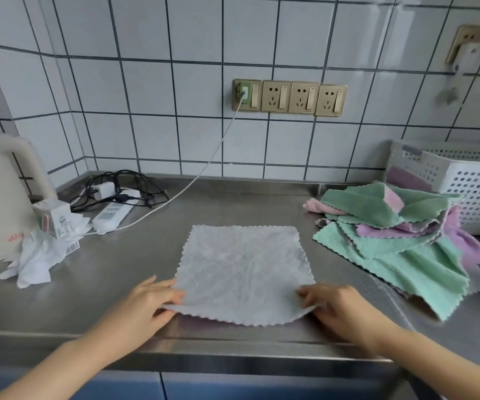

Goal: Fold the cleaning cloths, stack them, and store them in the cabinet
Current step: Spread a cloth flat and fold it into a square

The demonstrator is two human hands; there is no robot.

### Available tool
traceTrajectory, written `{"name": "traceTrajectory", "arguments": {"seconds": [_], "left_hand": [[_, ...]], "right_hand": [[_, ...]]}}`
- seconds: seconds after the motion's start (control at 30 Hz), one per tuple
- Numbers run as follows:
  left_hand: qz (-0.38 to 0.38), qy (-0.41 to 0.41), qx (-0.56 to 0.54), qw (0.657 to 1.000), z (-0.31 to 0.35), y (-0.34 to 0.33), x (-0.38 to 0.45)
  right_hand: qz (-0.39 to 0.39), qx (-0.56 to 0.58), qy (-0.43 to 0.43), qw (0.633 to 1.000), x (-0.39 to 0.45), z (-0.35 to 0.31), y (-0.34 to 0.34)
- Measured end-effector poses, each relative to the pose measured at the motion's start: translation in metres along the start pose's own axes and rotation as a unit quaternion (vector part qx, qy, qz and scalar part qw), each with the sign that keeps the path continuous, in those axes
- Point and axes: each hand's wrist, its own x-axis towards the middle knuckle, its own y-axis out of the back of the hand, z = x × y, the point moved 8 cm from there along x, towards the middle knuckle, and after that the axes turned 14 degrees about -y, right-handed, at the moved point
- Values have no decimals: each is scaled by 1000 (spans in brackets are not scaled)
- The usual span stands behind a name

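In front of me I see a wall of pale square tiles (198,140) with dark grout, bearing a row of four brass-coloured sockets (290,97), the leftmost holding a plug whose white cable (204,171) runs down to the steel counter (117,269). Further right I can make out one more socket (467,43) higher on the tiles. Below the counter's front edge I see blue cabinet fronts (233,385), and the light is soft and even.

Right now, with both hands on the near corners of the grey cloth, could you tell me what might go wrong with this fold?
The left hand and right hand pinch the grey cloth unevenly, so the fold may come out skewed. Swinging it right could snag the loose cloth pile.
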Motion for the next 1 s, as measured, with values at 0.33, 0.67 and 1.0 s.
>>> {"name": "traceTrajectory", "arguments": {"seconds": [0.33, 0.67, 1.0], "left_hand": [[180, 160, -349, 906, -33, 43, 38], [229, 266, -220, 910, -110, -12, 94], [210, 243, -82, 943, -118, -8, 108]], "right_hand": [[-65, 418, -152, 894, 45, 26, 26], [32, 379, -322, 867, 126, 76, -19], [47, 166, -341, 924, 153, 74, -12]]}}
